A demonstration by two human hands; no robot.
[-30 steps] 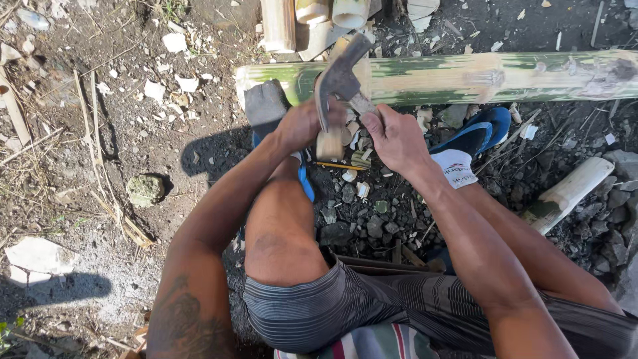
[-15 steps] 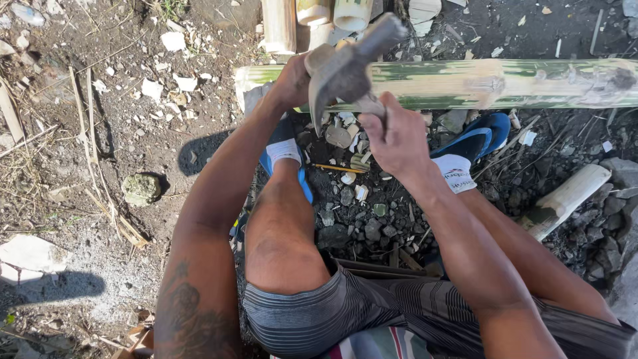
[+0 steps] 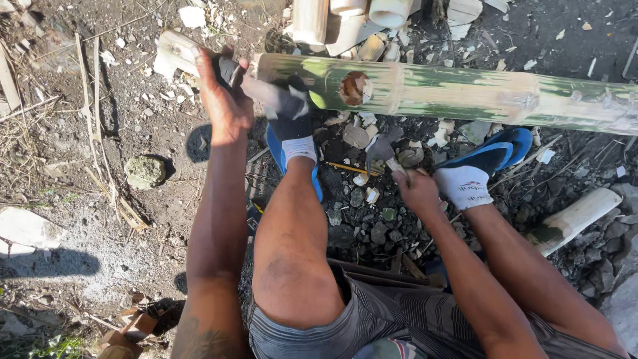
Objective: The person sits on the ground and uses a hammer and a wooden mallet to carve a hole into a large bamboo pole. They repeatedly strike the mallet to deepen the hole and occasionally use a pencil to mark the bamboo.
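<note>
The green bamboo pole [image 3: 465, 93] lies across the far ground, its left end pinned under the left foot [image 3: 292, 126]. The left hand [image 3: 226, 106] is closed around a pale split piece [image 3: 176, 53] at that end; the right hand [image 3: 415, 189] is clamped on a small blade [image 3: 380, 149] near the chips. The pole is best kept pinned and the blade angled away from the feet.

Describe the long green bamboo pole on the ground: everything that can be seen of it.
The bamboo pole lies flat across stony, littered ground, running from near the left hand out past the right edge of the view. Its skin is green, streaked pale where it looks scraped, with raised node rings and a brown knot scar near the left end. The left hand, holding a blurred tool, is at that end, and a socked foot presses against it. The right hand is clear of it.
</note>
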